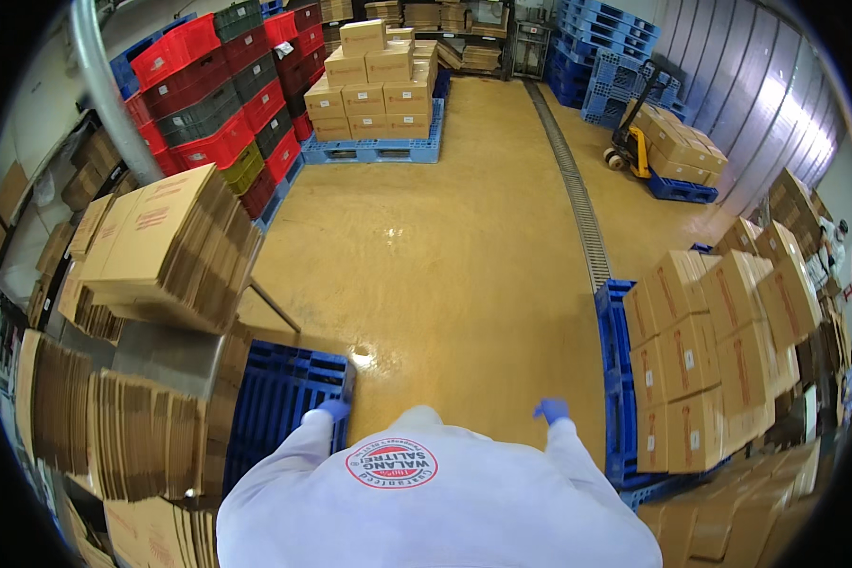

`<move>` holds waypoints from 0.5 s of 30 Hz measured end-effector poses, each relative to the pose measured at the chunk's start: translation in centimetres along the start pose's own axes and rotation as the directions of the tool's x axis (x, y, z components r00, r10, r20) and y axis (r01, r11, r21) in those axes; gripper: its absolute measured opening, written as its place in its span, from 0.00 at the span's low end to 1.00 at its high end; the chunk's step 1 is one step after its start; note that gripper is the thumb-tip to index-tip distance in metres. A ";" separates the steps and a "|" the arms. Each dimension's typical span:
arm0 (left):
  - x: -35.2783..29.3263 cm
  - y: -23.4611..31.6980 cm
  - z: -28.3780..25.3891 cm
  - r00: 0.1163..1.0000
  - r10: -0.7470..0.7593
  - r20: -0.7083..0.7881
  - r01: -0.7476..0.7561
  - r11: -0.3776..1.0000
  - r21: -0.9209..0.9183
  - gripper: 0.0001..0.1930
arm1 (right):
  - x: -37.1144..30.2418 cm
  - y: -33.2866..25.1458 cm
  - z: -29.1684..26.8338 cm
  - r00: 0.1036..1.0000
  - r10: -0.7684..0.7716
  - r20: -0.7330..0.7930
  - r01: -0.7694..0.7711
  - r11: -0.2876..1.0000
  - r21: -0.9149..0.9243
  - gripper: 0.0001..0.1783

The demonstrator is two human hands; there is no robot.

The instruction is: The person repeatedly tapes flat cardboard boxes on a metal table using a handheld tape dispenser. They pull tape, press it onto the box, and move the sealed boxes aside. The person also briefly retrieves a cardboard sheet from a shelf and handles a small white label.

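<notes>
A blue slatted plastic pallet (279, 386) lies on the glossy tan floor (445, 246) at the person's left. The blue-gloved left hand (332, 409) overlaps its edge in view; contact, finger opening and grip cannot be told. The blue-gloved right hand (552, 410), well apart, is loosely open with nothing visible in it, nearest some sealed brown cardboard cartons (691, 364) stacked on the right. Beside the pallet, a grey metal counter (166, 355) bears flattened brown cardboard sheets (166, 237). Farther ahead stand stacked red and dark plastic crates (213, 104) and a carton-loaded light-blue pallet (374, 151).
</notes>
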State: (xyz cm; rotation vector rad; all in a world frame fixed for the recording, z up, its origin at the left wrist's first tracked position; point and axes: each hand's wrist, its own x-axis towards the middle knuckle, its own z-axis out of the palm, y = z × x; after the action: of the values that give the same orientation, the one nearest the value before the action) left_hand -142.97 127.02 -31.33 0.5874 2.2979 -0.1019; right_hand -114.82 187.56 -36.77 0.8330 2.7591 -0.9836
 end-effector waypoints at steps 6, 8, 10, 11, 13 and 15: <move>8.4 -7.2 -6.9 0.873 -0.445 0.202 0.469 0.879 -0.091 0.21 | 32.6 -16.1 -11.8 0.991 -0.136 -0.014 0.136 0.966 0.219 0.14; 15.9 -6.2 -13.8 0.888 -0.410 0.211 0.430 0.901 -0.060 0.20 | 41.6 -15.2 -12.2 0.986 -0.164 -0.019 0.165 0.976 0.144 0.14; 25.5 -4.0 -22.5 0.926 -0.329 0.185 0.337 0.941 -0.013 0.20 | 45.7 -11.1 -11.3 0.973 -0.230 0.006 0.227 0.953 -0.202 0.14; 29.9 -2.5 -26.3 0.943 -0.287 0.167 0.292 0.957 -0.001 0.20 | 47.0 -10.8 -11.3 0.953 -0.296 0.057 0.289 0.842 -0.455 0.14; 40.1 2.3 -36.2 0.988 -0.140 0.072 0.138 0.990 0.027 0.20 | 49.1 -10.2 -13.2 0.924 -0.042 0.380 0.241 0.836 -0.493 0.13; 51.2 11.7 -51.3 0.993 0.076 -0.091 -0.074 0.997 0.026 0.20 | 51.3 -5.4 -14.0 0.885 0.203 0.419 0.060 0.843 -0.534 0.17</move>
State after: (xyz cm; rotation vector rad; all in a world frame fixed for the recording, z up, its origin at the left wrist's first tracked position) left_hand -202.74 169.49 -28.77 0.7026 2.3631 -0.0662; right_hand -159.83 216.41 -36.22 0.5166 2.3593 -0.2902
